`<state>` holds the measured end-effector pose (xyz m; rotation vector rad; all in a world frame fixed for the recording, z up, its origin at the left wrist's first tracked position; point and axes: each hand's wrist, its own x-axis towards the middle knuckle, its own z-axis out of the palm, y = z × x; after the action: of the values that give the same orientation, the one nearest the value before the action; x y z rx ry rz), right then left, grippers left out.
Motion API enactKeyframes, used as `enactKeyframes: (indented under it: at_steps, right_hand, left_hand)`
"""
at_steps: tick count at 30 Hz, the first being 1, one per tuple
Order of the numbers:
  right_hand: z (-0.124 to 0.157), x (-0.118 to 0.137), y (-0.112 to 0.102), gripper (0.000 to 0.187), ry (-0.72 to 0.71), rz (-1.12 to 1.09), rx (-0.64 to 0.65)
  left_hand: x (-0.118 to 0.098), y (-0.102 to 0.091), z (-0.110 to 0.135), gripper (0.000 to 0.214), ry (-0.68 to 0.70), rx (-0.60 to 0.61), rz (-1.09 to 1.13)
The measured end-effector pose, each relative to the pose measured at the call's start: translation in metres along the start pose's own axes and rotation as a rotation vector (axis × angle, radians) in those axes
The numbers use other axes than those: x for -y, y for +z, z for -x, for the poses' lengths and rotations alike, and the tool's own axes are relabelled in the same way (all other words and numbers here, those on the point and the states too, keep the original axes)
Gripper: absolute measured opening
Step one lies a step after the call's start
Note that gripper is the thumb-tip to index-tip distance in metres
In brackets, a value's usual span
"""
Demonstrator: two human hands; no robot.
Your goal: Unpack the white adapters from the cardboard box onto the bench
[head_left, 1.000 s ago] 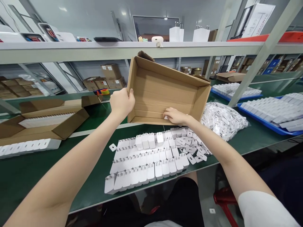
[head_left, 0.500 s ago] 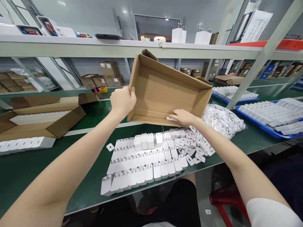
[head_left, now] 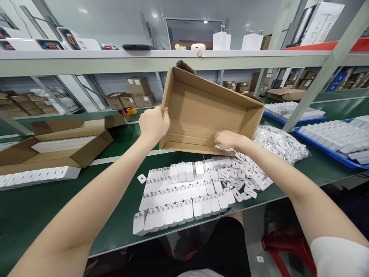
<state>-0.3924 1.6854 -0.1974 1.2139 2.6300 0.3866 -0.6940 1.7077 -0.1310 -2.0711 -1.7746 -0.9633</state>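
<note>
My left hand (head_left: 155, 122) is closed round the left wall of a shallow cardboard box (head_left: 207, 109), which is tilted up above the bench with its inside facing me. Inside its lower right part, my right hand (head_left: 227, 139) is closed, fingers curled over a flat white plastic piece (head_left: 219, 146) that shows only in part. Below the box stand rows of white plug chargers (head_left: 173, 211), prongs up. To their right lies a loose heap of flat white plastic pieces (head_left: 245, 175), and one single piece (head_left: 142, 178) lies left of the rows.
An open carton (head_left: 92, 148) with white chargers stands at left. A clear bag of white pieces (head_left: 281, 144) and blue trays (head_left: 328, 144) are at right. A shelf (head_left: 115, 63) crosses above the green bench (head_left: 115, 219). A red stool (head_left: 285, 242) is below.
My right hand's fingers have curled in over the white piece inside the box. My left hand keeps its hold on the box. The whole view has shifted slightly.
</note>
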Motion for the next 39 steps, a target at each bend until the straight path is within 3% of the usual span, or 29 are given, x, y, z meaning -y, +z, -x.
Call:
enactKeyframes:
  at_steps: [6,15,25,39]
  right_hand:
    - [0.017,0.000,0.015,0.034,0.091,-0.004,0.007]
    - [0.025,-0.001,0.027,0.025,0.093,-0.017,0.013]
    - [0.038,-0.004,0.050,0.026,0.259,-0.043,0.023]
    - [0.053,-0.006,0.059,0.030,0.456,-0.069,0.106]
  left_hand:
    - [-0.001,-0.001,0.000,0.047,-0.013,0.017,0.011]
    - [0.000,0.002,-0.001,0.048,-0.012,0.030,0.020]
    - [-0.002,0.001,0.000,0.047,-0.028,0.034,0.056]
    - [-0.003,-0.004,0.002,0.045,-0.037,0.026,0.074]
